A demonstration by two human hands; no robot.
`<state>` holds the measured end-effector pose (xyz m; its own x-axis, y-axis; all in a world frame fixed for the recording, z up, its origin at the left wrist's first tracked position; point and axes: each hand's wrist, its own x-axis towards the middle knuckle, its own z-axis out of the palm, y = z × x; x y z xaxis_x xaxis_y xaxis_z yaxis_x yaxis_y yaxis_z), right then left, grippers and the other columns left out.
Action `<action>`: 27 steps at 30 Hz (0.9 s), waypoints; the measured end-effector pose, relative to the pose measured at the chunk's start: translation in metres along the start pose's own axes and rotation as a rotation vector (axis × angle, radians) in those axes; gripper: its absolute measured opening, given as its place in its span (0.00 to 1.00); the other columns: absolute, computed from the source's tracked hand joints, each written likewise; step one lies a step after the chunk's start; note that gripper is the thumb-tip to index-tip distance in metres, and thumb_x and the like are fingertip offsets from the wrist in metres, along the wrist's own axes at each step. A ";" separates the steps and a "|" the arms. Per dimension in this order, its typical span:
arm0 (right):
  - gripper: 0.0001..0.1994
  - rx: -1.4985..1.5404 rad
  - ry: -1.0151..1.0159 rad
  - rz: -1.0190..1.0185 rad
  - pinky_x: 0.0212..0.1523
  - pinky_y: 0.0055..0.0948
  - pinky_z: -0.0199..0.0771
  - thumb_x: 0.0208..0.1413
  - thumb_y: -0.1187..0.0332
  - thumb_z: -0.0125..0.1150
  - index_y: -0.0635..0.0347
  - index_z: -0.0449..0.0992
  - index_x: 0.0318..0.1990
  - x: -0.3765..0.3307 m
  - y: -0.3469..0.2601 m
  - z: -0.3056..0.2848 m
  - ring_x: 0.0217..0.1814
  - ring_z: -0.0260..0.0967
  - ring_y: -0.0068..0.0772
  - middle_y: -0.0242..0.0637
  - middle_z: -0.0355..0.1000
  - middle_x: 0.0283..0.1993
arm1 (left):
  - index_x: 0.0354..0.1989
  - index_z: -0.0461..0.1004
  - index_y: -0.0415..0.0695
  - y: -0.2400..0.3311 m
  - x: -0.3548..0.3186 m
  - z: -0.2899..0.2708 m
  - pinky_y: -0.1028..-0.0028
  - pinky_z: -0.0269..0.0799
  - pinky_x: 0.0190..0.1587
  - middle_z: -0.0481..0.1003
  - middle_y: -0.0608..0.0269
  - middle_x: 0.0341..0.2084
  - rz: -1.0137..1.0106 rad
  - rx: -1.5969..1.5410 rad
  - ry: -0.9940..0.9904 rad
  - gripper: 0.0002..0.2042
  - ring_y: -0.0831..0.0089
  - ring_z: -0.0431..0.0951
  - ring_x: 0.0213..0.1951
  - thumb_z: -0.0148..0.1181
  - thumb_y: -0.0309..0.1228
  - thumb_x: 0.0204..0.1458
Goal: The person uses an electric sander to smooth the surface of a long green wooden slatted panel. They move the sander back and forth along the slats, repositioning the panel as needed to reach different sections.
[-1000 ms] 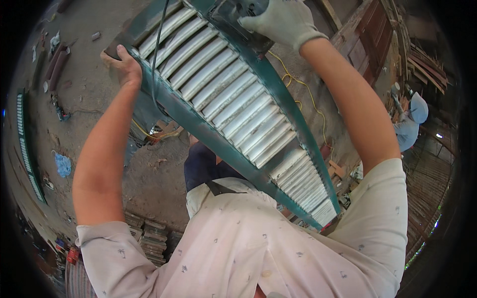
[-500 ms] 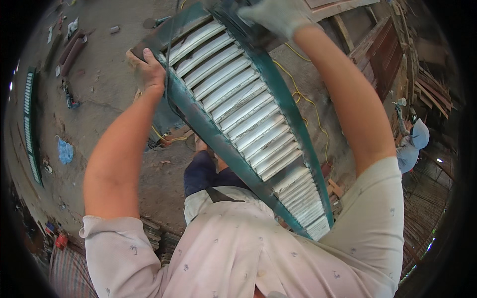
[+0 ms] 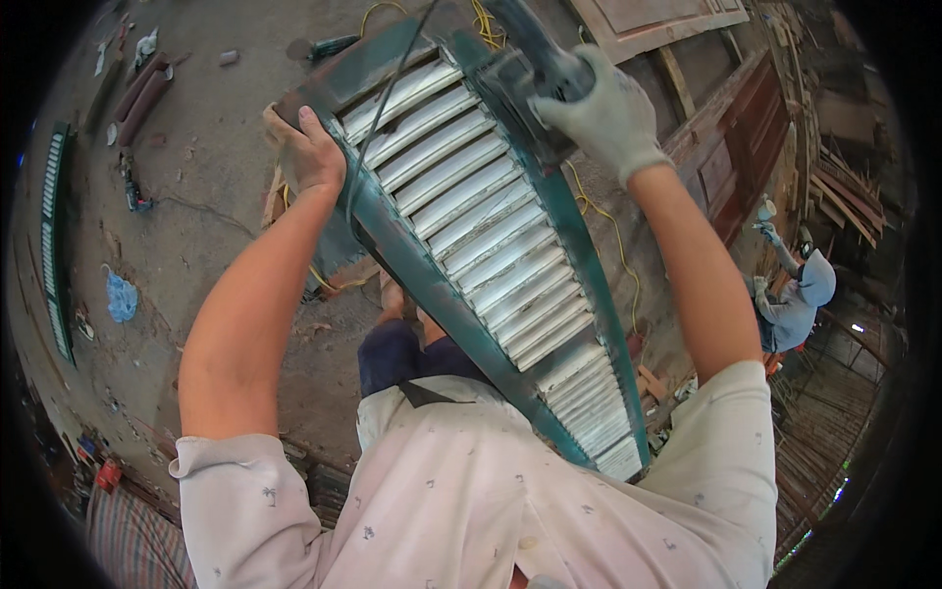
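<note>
A green wooden louvered shutter (image 3: 587, 257) slants from the upper middle down to the right side of my body, its slats (image 3: 481, 221) worn to a whitish silver. My left hand (image 3: 312, 152), bare, is closed round the far left corner of its frame, thumb on top. In a pale work glove, my right hand (image 3: 613, 113) grips the handle of a dark power sander (image 3: 520, 93). The sander rests over the far right rail of the shutter, and its underside is hidden. A dark cord (image 3: 365, 137) hangs across the shutter beside my left hand.
Panelled brown doors (image 3: 751, 137) and scrap wood (image 3: 844, 191) lie at the right. A yellow cord (image 3: 620, 231) runs over the floor. Another green shutter (image 3: 54, 240), a drill-like tool (image 3: 134, 191) and a blue plastic bag (image 3: 122, 296) are at left. A co-worker (image 3: 800, 294) crouches at far right.
My gloved right hand and the sander have come nearer and to the right along the rail. The shutter's far end and my left hand have shifted slightly right and nearer.
</note>
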<state>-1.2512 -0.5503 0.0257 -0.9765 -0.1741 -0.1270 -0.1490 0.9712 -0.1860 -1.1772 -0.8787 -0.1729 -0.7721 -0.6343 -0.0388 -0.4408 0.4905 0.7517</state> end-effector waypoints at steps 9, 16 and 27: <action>0.43 -0.021 -0.042 -0.022 0.63 0.46 0.80 0.43 0.40 0.72 0.46 0.75 0.69 0.098 -0.060 -0.008 0.62 0.81 0.53 0.50 0.83 0.58 | 0.76 0.58 0.43 0.098 0.046 -0.026 0.44 0.57 0.76 0.62 0.41 0.72 0.756 0.111 0.026 0.36 0.42 0.63 0.74 0.65 0.31 0.60; 0.37 -0.020 0.038 -0.113 0.60 0.47 0.81 0.47 0.40 0.73 0.45 0.77 0.64 0.106 -0.063 0.004 0.59 0.83 0.50 0.45 0.83 0.58 | 0.56 0.84 0.48 0.294 0.121 0.030 0.53 0.75 0.66 0.85 0.56 0.51 1.202 1.091 -0.722 0.24 0.56 0.84 0.58 0.72 0.27 0.46; 0.21 0.197 0.051 -0.004 0.57 0.50 0.81 0.58 0.50 0.65 0.55 0.81 0.51 -0.004 0.023 -0.016 0.55 0.84 0.56 0.53 0.85 0.50 | 0.42 0.89 0.48 0.322 0.004 0.062 0.58 0.82 0.50 0.87 0.48 0.41 1.327 0.973 -0.929 0.18 0.50 0.88 0.46 0.74 0.45 0.46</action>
<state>-1.2528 -0.5246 0.0380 -0.9833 -0.1643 -0.0778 -0.1239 0.9190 -0.3742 -1.3507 -0.6863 0.0278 -0.6052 0.7047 -0.3702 0.7535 0.6571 0.0189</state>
